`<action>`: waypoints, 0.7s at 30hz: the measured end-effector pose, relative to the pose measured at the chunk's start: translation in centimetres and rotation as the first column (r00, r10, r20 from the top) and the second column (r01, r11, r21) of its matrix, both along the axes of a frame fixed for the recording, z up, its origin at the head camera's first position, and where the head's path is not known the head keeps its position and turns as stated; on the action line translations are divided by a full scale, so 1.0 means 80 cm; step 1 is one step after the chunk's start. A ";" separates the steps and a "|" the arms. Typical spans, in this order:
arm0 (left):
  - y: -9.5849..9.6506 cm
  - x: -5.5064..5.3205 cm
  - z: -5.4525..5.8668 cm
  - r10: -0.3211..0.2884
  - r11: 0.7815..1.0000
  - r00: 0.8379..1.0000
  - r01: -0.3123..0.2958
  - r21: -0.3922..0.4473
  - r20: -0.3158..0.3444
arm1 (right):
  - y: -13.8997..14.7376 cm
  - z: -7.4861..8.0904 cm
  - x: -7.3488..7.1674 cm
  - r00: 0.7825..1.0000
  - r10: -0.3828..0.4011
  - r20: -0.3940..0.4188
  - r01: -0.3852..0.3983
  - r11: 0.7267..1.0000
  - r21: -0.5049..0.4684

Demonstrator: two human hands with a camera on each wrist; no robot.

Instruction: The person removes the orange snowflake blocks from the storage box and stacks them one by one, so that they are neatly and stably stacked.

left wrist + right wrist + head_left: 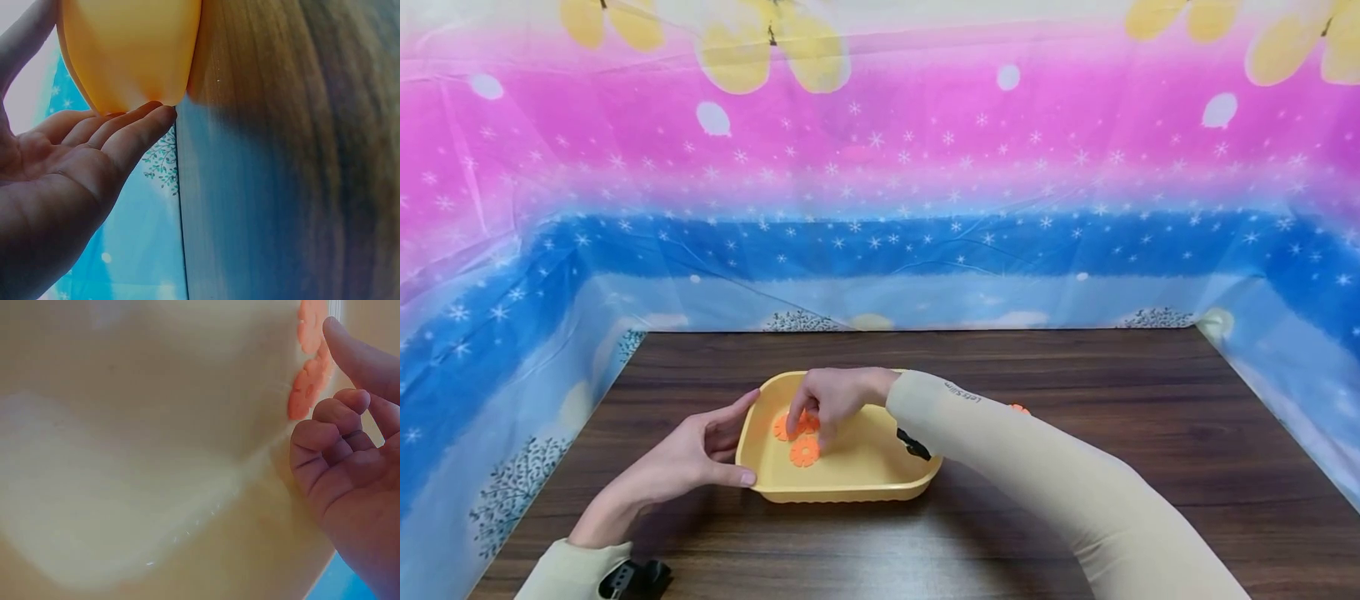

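Note:
A yellow plastic tub (865, 493) sits on the table, holding a small group of orange notched plastic discs (805, 452) near its left end. My left hand (696, 454) holds that end, thumb at the front corner and index finger at the back. In the left wrist view its fingers lie against the tub's outer wall (131, 50). My right hand (835, 396) reaches down inside, index finger and thumb apart at the discs. The right wrist view shows the other fingers curled beside the orange discs (306, 387); the index fingertip is hidden there.
Part of another orange disc (1019, 408) shows on the dark wooden table (1075, 367), just behind the right forearm, which hides the tub's right side. A patterned cloth (880, 250) hangs around the table's back and sides.

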State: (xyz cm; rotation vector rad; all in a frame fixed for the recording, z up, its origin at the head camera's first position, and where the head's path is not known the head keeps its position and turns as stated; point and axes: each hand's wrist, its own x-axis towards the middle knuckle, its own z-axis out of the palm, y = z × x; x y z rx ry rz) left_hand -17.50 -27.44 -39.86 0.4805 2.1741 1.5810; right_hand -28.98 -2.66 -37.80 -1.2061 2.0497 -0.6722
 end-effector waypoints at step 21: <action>0.000 -0.001 -0.001 0.005 1.000 1.000 -0.005 0.001 0.001 | -0.003 -0.019 0.008 0.988 0.026 -0.150 -0.025 1.000 0.004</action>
